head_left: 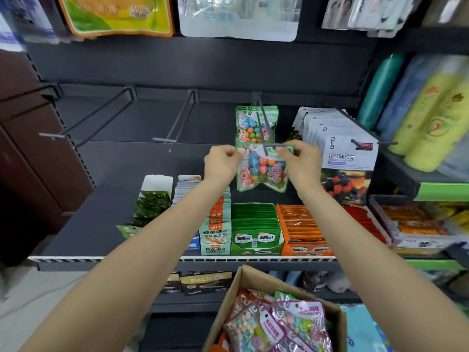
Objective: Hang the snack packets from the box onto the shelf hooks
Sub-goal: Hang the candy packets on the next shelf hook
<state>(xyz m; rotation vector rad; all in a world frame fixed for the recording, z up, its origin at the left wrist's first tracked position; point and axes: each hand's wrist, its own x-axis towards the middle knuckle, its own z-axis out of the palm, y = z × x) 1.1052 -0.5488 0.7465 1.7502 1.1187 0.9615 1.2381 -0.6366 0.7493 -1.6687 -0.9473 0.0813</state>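
A green-edged clear snack packet (262, 171) full of coloured candy balls hangs between both hands at the front tip of a black shelf hook (264, 123). My left hand (221, 162) pinches its top left corner. My right hand (302, 161) pinches its top right corner. The hook's crossbar tip lies over the packet's top hole. Further back on the same hook hangs a matching green packet (256, 124). Below, an open cardboard box (228, 303) holds several pink and green candy packets (286, 326).
Two bare hooks (175, 123) (88, 118) stick out to the left. A full hook of white berry-gummy packets (350, 156) hangs right beside my right hand. Display boxes of snacks (256, 229) fill the shelf below. Yellow and blue bottles (431, 115) stand at right.
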